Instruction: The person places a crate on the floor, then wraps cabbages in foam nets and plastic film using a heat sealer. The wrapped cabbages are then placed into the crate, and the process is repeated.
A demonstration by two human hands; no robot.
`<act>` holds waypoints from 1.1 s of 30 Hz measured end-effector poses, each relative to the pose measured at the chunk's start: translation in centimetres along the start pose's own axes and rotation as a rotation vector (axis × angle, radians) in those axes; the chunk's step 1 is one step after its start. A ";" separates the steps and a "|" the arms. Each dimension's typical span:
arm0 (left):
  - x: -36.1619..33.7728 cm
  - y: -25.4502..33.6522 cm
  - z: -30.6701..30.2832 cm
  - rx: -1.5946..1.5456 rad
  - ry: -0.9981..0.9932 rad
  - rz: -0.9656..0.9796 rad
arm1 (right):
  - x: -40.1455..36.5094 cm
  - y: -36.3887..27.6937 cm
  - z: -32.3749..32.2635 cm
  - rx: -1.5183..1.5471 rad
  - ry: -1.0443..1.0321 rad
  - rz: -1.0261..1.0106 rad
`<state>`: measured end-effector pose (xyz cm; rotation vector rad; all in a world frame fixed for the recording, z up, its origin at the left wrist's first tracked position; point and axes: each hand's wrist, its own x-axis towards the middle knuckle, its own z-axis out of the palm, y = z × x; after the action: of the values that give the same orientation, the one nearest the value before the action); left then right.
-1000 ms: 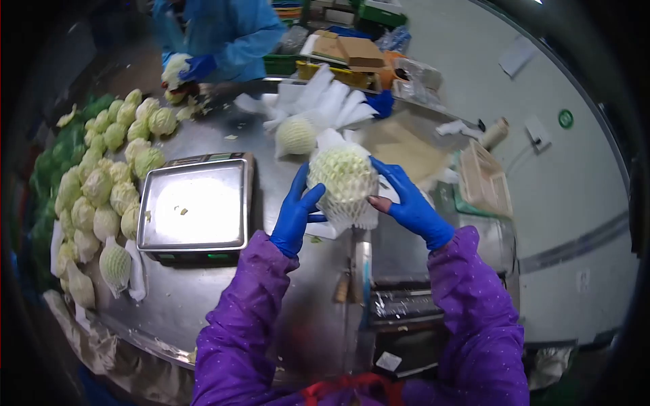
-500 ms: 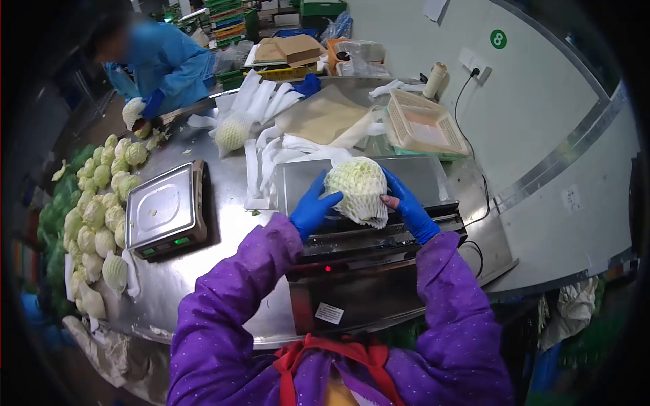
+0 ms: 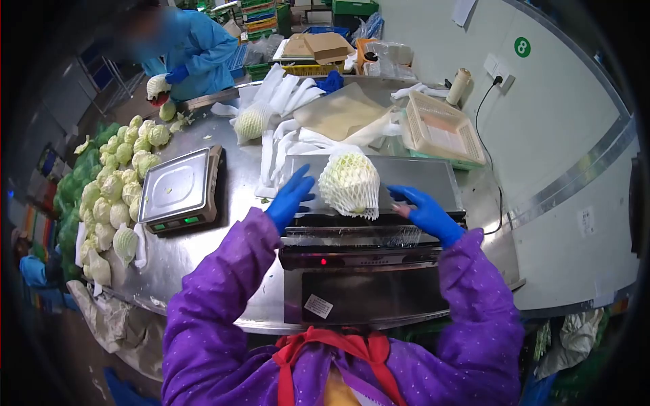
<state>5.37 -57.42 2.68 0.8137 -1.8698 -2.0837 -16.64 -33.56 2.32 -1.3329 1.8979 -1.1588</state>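
Note:
A cabbage (image 3: 350,183) in a white foam net sleeve rests on the flat grey top of a film wrapping machine (image 3: 423,183), straight in front of me. To its left is my left hand (image 3: 292,197) in a blue glove, fingers stretched and apart from the cabbage. My right hand (image 3: 425,212), also blue-gloved with a bare fingertip showing, hovers at the other side with fingers spread. Neither hand holds anything. Clear film lies along the machine's front bar, where a red light glows.
A digital scale (image 3: 177,189) stands left, beside a pile of cabbages (image 3: 112,183). White foam sleeves (image 3: 288,145) and another netted cabbage (image 3: 252,123) lie behind. A beige basket (image 3: 443,128) sits back right near a power cord (image 3: 479,101). Across the table a co-worker (image 3: 203,51) handles a cabbage.
Both my hands have let go of the netted cabbage and moved outward to either side. The cabbage now rests on the machine top. My view has shifted slightly left.

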 end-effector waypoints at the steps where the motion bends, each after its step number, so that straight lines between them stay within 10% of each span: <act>1: -0.5 -0.7 -1.6 0.247 0.032 0.178 | -1.3 0.7 -1.7 -0.268 0.007 -0.170; 4: -3.7 -1.1 -6.2 1.295 -0.042 0.787 | -5.3 1.9 -6.4 -1.013 -0.132 -0.418; 9: -1.2 -2.2 -6.9 1.820 -0.631 0.885 | -4.1 2.3 -5.0 -1.146 -0.399 -0.517; 16: 0.8 -4.0 -5.2 1.626 -0.637 0.836 | -1.6 4.2 -0.2 -0.092 -0.111 -0.199; 19: -2.0 -4.7 -4.0 0.466 -0.338 0.408 | -3.4 3.1 0.5 0.753 0.063 0.161; 22: -7.7 -4.1 -4.4 0.139 -0.164 0.124 | -9.7 4.4 0.1 0.232 0.049 0.270; 26: -13.7 4.4 -6.9 -0.144 -0.398 0.327 | -12.4 -9.2 -3.9 0.272 -0.030 0.147; 31: 0.2 8.7 -6.4 0.341 -0.234 0.730 | 0.8 -9.1 -6.5 0.194 0.306 -0.196; 33: 6.0 7.5 -5.8 0.669 -0.291 0.786 | 5.5 -3.9 -6.7 -0.463 0.198 -0.397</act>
<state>2.13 -66.57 8.25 -0.1765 -2.5163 -1.1364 -22.24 -36.96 9.20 -1.9803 2.1989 -1.1017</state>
